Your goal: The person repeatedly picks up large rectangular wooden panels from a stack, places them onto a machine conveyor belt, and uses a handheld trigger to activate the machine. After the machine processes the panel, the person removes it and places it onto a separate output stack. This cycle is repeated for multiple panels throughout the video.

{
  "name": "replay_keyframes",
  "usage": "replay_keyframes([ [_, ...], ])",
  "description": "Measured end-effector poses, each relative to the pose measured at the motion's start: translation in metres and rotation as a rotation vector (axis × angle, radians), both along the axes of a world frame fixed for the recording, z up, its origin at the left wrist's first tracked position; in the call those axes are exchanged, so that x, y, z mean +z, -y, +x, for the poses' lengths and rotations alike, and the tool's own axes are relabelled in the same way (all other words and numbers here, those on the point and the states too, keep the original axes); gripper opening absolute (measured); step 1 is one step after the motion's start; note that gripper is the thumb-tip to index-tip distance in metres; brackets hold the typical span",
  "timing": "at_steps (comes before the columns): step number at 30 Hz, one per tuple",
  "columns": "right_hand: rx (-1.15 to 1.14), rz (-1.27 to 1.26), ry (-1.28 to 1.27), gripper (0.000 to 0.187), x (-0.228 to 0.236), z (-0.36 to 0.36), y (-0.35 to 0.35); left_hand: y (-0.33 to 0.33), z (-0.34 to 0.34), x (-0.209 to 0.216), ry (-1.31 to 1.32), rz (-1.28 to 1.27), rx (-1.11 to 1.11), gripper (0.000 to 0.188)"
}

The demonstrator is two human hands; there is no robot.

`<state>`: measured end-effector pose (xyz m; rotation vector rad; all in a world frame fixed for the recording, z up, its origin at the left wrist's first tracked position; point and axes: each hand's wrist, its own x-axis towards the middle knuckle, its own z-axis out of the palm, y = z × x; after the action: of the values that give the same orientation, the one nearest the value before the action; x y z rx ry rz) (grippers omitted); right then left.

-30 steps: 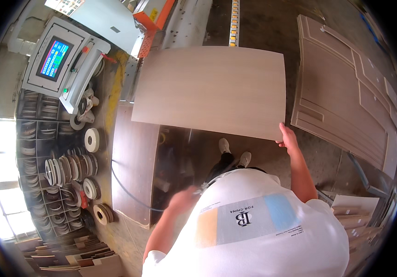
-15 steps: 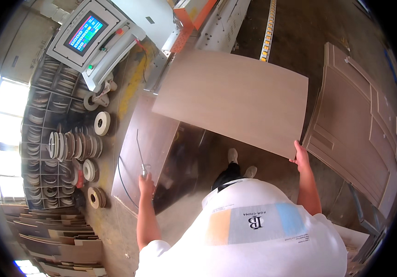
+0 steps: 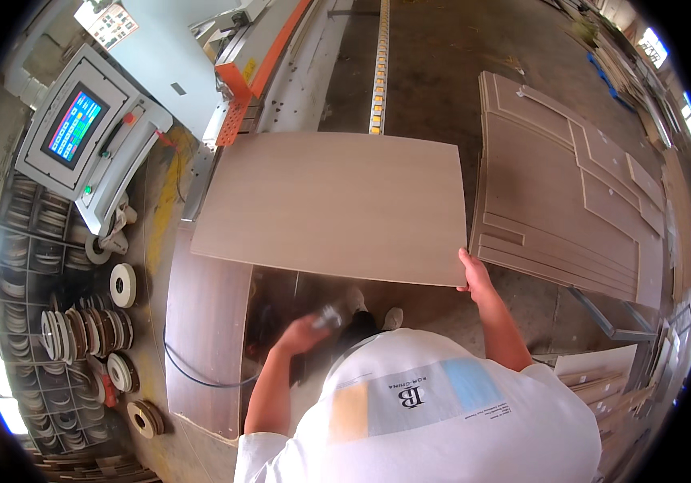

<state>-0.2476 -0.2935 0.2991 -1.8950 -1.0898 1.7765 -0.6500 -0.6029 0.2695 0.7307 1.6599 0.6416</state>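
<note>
A large flat wood-grain board (image 3: 333, 209) lies in front of me, its far left part resting at the machine. My right hand (image 3: 475, 274) is closed on the board's near right corner, thumb on top. In front of my body, my left hand (image 3: 300, 334) is wrapped round an air blow gun (image 3: 329, 317), which is smeared by motion. The gun is just off the board's near edge; its thin nozzle cannot be made out now. A dark air hose (image 3: 201, 381) loops from my left forearm over a brown tabletop (image 3: 207, 322).
An edge-banding machine (image 3: 269, 88) with a lit control panel (image 3: 76, 129) stands ahead and left. Rolls of edge banding (image 3: 88, 332) and a wire rack (image 3: 20, 322) fill the left. Stacked boards (image 3: 563, 185) lie on the right, on a metal frame (image 3: 611, 318).
My left hand has swung right with the air blow gun, from above the brown tabletop to before my body. My right hand still grips the board's corner. The view has turned right.
</note>
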Motion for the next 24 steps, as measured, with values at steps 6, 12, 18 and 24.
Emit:
replay_keyframes([
  [6,-0.033,-0.030,-0.054,0.051,-0.034,0.002,0.009,0.046,-0.020,0.045,-0.024,-0.239,-0.182,0.028],
  [12,0.026,0.096,0.097,0.060,-0.052,-0.012,0.026,0.032,-0.064,0.005,-0.085,-0.041,0.835,0.025],
  [18,0.205,0.118,0.315,0.061,-0.066,-0.010,0.010,-0.044,-0.068,0.008,0.247,0.267,1.196,0.026],
  [24,0.259,0.145,0.215,0.052,-0.040,-0.040,0.014,-0.086,-0.040,0.018,0.302,0.304,1.091,0.048],
])
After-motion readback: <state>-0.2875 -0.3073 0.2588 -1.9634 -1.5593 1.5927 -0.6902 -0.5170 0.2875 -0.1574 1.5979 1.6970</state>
